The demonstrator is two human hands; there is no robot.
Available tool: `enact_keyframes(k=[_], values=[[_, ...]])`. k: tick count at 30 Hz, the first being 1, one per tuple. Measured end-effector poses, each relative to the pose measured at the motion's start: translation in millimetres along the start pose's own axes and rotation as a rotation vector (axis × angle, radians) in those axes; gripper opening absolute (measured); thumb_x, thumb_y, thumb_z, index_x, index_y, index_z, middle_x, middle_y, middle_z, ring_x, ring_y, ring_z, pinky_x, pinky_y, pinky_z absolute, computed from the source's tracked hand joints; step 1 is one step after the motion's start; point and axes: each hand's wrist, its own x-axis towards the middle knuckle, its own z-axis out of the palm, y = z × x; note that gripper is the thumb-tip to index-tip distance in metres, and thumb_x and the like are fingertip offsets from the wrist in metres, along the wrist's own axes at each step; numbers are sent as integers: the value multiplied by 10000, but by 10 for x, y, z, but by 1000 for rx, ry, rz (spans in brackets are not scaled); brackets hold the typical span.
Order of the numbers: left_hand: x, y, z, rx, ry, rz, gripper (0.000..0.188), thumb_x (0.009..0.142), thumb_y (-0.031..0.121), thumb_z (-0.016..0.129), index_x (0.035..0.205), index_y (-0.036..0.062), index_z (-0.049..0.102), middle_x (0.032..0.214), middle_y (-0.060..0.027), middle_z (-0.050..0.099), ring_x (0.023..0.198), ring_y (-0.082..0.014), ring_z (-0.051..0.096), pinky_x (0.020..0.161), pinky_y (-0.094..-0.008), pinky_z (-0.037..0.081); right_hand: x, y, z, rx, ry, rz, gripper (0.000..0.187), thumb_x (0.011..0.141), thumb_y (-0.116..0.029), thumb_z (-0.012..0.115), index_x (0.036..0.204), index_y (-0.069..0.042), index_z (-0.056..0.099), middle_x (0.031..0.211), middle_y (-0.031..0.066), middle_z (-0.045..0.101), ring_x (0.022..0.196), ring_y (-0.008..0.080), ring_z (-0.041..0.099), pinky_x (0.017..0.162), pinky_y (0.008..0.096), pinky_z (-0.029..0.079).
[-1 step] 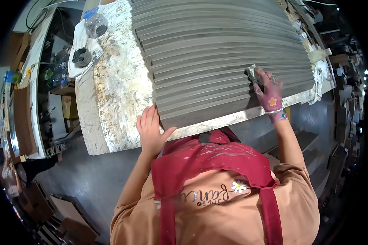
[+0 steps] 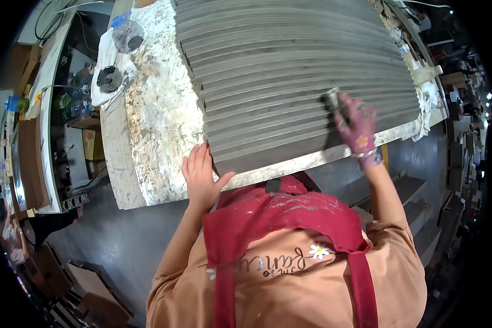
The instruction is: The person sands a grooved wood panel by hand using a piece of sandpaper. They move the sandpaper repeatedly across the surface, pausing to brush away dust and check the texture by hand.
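Note:
A broad block of grey ridged strips (image 2: 290,71), lying side by side, covers most of the white-stained table (image 2: 158,117). In a purple glove with a flower print, my right hand (image 2: 359,127) has its fingers closed on a small grey pad (image 2: 332,97) over the ridges near the front right. The hand is a little blurred, and the pad's exact material is hard to make out. My bare left hand (image 2: 202,176) is open, fingers spread, against the block's near left corner.
On the table's left part are a clear bottle (image 2: 127,35) with a blue cap and a white cloth (image 2: 101,97) bearing a dark round object (image 2: 110,79). A pale bottle (image 2: 426,74) lies at the right edge. Shelving with bottles (image 2: 76,101) stands left; another person (image 2: 16,235) is beyond.
My right hand and the pad have shifted slightly left across the ridges. My left hand stays where it was.

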Motion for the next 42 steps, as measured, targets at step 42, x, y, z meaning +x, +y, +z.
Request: enact_keyframes(k=[42], values=[[1894, -1434, -513, 31, 203, 203, 358, 874, 176, 596, 1195, 24, 555, 1233, -157, 544, 1142, -343, 507, 988, -406, 378, 42, 786, -141, -36, 14, 488, 446, 822, -228, 610, 1255, -150, 541, 1119, 108, 625, 1111, 286, 547, 967, 492, 349]])
